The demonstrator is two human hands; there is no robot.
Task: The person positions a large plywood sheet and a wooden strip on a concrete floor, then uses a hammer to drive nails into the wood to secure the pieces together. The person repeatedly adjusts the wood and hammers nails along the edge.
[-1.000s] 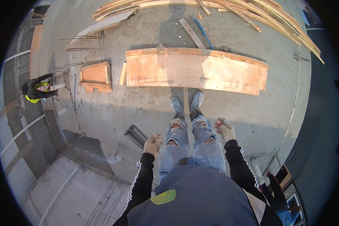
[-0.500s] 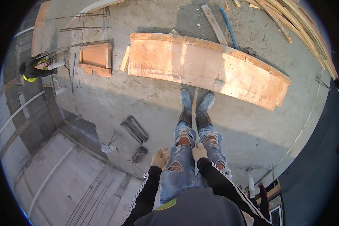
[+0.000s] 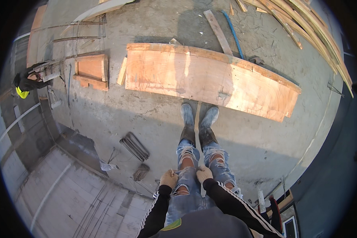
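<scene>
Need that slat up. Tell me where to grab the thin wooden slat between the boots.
Grip the slat near its close end, by the right hand, closing on its narrow edges from the sides: it's thin and runs out between both legs.

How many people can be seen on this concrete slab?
2: the camera wearer, standing in boots by the big plywood sheet, and a co-worker crouched at far left. Others may be out of view.

Person in black sleeves (image 3: 226, 200) with white side stripes, ripped light-blue jeans (image 3: 194, 174) and dusty grey boots (image 3: 197, 119).
</scene>
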